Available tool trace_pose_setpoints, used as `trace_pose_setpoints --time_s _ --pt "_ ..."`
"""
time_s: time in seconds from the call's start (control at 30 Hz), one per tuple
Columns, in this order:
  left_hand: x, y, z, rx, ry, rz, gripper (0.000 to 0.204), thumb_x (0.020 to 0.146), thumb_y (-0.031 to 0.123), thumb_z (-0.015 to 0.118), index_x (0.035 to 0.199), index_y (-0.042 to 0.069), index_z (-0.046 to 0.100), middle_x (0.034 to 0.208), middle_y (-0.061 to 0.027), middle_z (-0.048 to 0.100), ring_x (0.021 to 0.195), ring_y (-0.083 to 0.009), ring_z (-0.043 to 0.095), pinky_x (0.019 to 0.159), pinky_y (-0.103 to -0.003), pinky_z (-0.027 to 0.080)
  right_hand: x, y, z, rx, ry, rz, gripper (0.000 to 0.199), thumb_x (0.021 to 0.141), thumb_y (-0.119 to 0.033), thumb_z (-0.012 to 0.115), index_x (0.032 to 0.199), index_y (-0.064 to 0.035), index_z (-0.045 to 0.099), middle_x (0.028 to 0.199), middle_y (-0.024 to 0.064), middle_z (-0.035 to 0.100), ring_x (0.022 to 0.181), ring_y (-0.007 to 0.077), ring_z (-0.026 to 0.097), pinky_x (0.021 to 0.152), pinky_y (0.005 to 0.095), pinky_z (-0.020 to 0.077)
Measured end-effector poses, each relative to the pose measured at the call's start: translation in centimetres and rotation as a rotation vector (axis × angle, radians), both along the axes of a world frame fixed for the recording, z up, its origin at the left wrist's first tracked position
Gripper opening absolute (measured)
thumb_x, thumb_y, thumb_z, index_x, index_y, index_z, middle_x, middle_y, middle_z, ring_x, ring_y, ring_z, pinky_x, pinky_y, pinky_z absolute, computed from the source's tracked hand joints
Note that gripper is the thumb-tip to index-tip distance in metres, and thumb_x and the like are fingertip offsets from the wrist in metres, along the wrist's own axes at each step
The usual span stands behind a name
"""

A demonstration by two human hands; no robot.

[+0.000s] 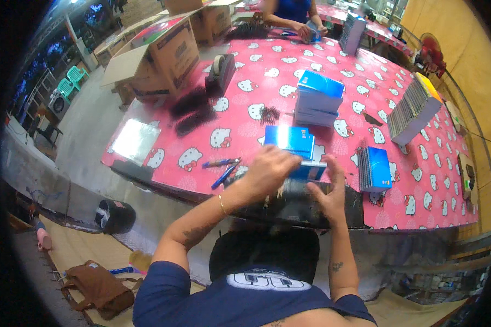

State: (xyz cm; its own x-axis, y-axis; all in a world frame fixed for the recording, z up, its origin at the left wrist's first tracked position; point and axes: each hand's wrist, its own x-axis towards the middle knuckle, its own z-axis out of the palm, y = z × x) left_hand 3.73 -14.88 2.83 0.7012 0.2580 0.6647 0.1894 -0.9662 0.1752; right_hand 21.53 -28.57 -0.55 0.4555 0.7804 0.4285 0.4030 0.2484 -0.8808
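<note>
A small blue notebook (312,171) is held between my hands at the table's near edge. My left hand (273,171) is closed, its curled fingers pinching the notebook's left end and hiding that part. At the right end, the fingers and thumb of my right hand (330,192) curve around the notebook, the thumb on the near side. Just beyond lies a low stack of blue notebooks (294,139). To the right, blue spiral notebooks (377,169) stand in a pile with dark coils showing. Left of my left hand lie blue pens (223,170).
A taller blue stack (319,98) and a yellow-topped stack (416,109) stand farther back. Black coils (193,113) lie by a tape dispenser (220,73). Cardboard boxes (166,57) stand far left. Across the pink table (202,185), another person's hands (310,30) handle something blue.
</note>
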Motion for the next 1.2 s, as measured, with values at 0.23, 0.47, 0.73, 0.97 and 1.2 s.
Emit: trace_pose_setpoints --time_s 0.23,0.47,0.73,0.97,1.2 --pt "-0.3 -4.3 -6.0 -0.503 -0.180 0.094 0.054 0.081 -0.003 0.062 0.132 0.013 0.060 0.141 -0.0201 0.045 0.126 -0.0394 0.049 0.107 -0.050 0.040 -2.2 -0.4 -3.6 -0.122 0.268 0.102 0.037 0.082 0.002 0.072 0.117 -0.0052 0.059 0.106 0.0064 0.063 0.103 0.0168 0.060 0.096 0.0307 0.0454" --pt "-0.8 -5.2 -8.1 -0.759 -0.145 0.026 0.054 0.085 -0.004 0.061 0.137 0.012 0.056 0.124 -0.0188 0.051 0.119 -0.0366 0.053 0.101 -0.043 0.044 -1.0 -0.9 -2.9 -0.319 0.199 0.192 0.024 0.085 -0.001 0.072 0.109 -0.0001 0.069 0.101 0.0073 0.070 0.098 0.0141 0.063 0.090 0.0290 0.0478" --pt "-15.0 22.7 -3.9 -0.073 -0.013 0.781 0.068 0.081 0.027 0.069 0.142 0.002 0.049 0.141 -0.0234 0.050 0.132 -0.0399 0.047 0.112 -0.047 0.037 -0.7 -3.0 -4.0 -0.216 0.300 0.198 0.021 0.088 0.002 0.071 0.109 0.0008 0.072 0.097 0.0029 0.072 0.090 0.0090 0.063 0.083 0.0248 0.0491" --pt "-13.3 21.0 -8.1 -0.035 0.219 0.683 0.031 0.091 0.009 0.053 0.118 0.001 0.063 0.116 -0.0189 0.066 0.111 -0.0359 0.062 0.096 -0.047 0.050 0.2 -3.1 -4.2 -0.229 0.374 0.163 0.023 0.087 0.002 0.072 0.110 0.0012 0.071 0.097 0.0006 0.070 0.086 0.0070 0.061 0.079 0.0218 0.0484" --pt "-12.9 15.9 -7.4 0.303 0.146 0.708 0.026 0.091 0.011 0.058 0.115 0.002 0.064 0.108 -0.0155 0.067 0.107 -0.0328 0.064 0.094 -0.042 0.050 -0.1 -2.2 -3.2 -0.258 0.416 0.278 0.025 0.087 0.003 0.071 0.112 0.0008 0.071 0.105 0.0054 0.072 0.093 0.0098 0.063 0.084 0.0252 0.0489"
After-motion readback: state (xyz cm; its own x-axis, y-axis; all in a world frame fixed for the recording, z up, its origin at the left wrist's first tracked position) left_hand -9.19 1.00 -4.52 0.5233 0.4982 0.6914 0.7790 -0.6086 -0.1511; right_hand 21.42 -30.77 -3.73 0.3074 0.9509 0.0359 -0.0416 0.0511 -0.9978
